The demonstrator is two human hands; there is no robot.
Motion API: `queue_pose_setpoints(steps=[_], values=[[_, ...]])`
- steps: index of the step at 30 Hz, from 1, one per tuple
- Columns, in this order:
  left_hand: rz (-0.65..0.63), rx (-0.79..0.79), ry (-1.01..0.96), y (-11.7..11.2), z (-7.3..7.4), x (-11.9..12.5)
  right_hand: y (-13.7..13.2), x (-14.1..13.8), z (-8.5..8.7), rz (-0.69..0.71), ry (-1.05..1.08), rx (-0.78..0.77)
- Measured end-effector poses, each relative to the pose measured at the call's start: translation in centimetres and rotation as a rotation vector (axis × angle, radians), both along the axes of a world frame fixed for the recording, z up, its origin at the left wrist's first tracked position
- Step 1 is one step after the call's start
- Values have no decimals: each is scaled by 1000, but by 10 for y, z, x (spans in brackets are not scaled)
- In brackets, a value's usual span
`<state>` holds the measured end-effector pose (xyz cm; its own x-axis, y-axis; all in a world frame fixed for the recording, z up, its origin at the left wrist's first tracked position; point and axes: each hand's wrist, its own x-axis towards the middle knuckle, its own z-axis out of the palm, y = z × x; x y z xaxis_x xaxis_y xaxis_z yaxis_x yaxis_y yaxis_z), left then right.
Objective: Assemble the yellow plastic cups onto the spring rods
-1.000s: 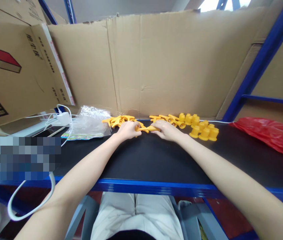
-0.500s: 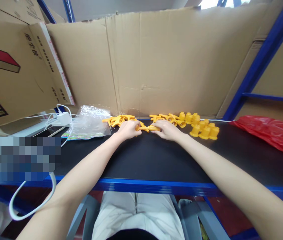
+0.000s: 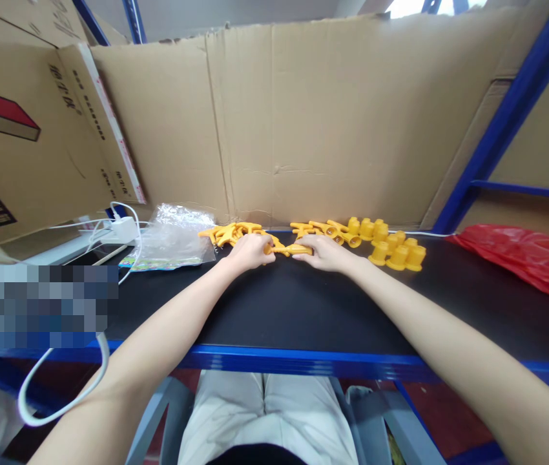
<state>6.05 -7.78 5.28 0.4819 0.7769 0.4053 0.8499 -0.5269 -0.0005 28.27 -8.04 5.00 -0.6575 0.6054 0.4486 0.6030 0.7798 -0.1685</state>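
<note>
My left hand (image 3: 250,251) and my right hand (image 3: 321,252) are both closed on one yellow plastic piece (image 3: 285,248) that spans the gap between them, low over the black work surface (image 3: 303,303). Behind my left hand lies a pile of yellow branched parts (image 3: 228,232). More yellow branched parts (image 3: 318,228) lie behind my right hand. To the right stands a cluster of yellow caps (image 3: 393,248). My fingertips are partly hidden by the backs of my hands.
A clear plastic bag (image 3: 172,239) lies left of the parts. A white charger and cable (image 3: 119,227) sit at far left. A red plastic bag (image 3: 526,258) lies at right. A cardboard wall (image 3: 303,123) closes the back, and a blue shelf post (image 3: 497,129) rises at right.
Both hands stay together on the yellow piece, shifting only slightly; the view moved a little.
</note>
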Motion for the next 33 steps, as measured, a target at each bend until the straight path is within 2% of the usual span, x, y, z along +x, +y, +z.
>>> queue_pose_setpoints(steps=[10,17,20,24,26,29,33], values=[[-27,53,32,-2,-5,4,-4,0,5,-117,165,-409],[-53,94,22,-3,-6,7,0,7,7,-45,214,-623],[-16,58,31,-2,-5,7,4,6,-1,-64,188,-515],[22,-15,-25,-1,-4,6,9,2,-9,-63,163,-147],[18,-35,-58,-1,-3,5,10,1,-9,-15,138,-36],[22,-48,-74,-1,-1,5,10,2,-9,29,94,20],[29,-55,-47,-1,-1,4,10,1,-12,-33,71,3]])
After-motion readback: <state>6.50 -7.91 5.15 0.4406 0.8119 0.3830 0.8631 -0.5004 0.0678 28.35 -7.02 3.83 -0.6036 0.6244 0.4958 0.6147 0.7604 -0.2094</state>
